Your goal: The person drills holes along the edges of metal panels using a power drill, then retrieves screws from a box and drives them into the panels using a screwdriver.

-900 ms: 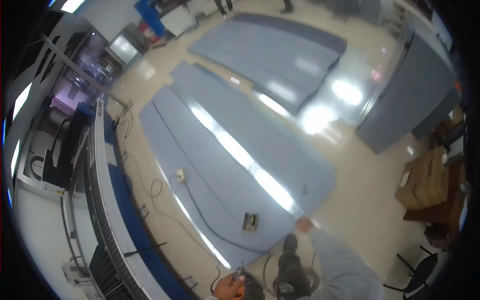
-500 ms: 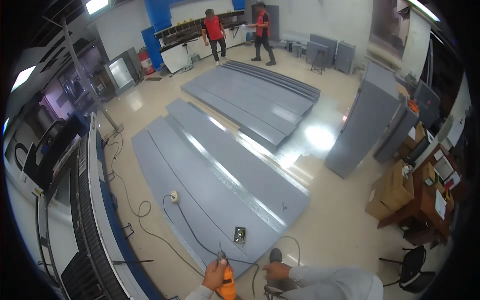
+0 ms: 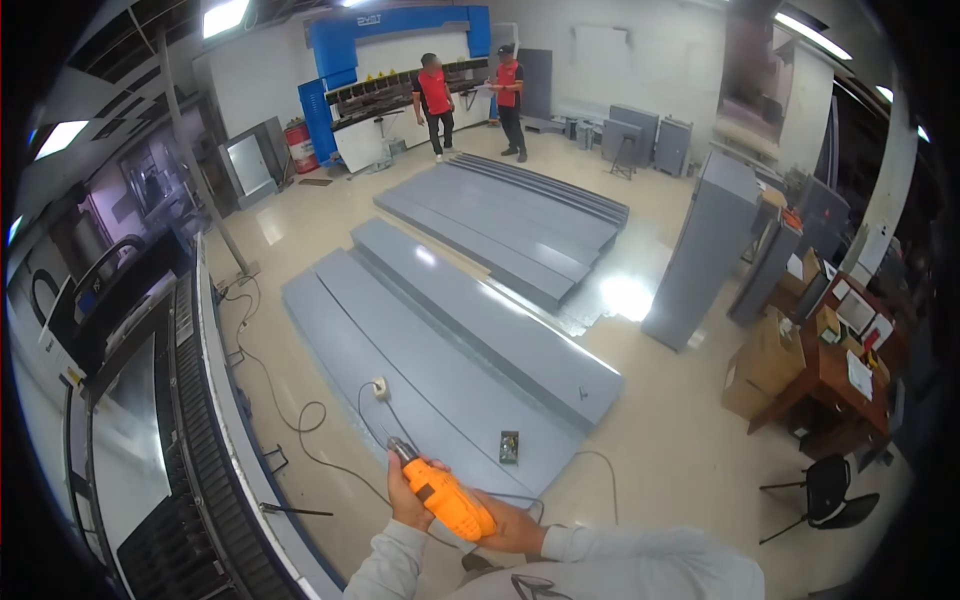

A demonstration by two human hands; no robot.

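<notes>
An orange power drill (image 3: 452, 502) lies across both hands in front of my body, its chuck and bit pointing forward and left. My left hand (image 3: 408, 497) is wrapped round the front of the drill, just behind the chuck. At the rear, my right hand (image 3: 515, 526) grips the drill from the right side, with some of its fingers hidden behind the orange body. Beyond the drill, a small box of metal bits (image 3: 510, 447) and a white power socket (image 3: 381, 389) with cords rest on a long grey metal panel (image 3: 400, 350).
More grey panels (image 3: 490, 225) are stacked farther back, and a tall grey cabinet (image 3: 703, 250) stands right of them. Cables (image 3: 300, 440) trail over the floor. A desk (image 3: 825, 395) and black chair (image 3: 832, 500) are at right. Two people in red vests stand by a blue machine (image 3: 335, 50).
The drill has risen and tilted left across my body. My right hand, empty before, has moved left and taken hold of it. The view has shifted slightly.
</notes>
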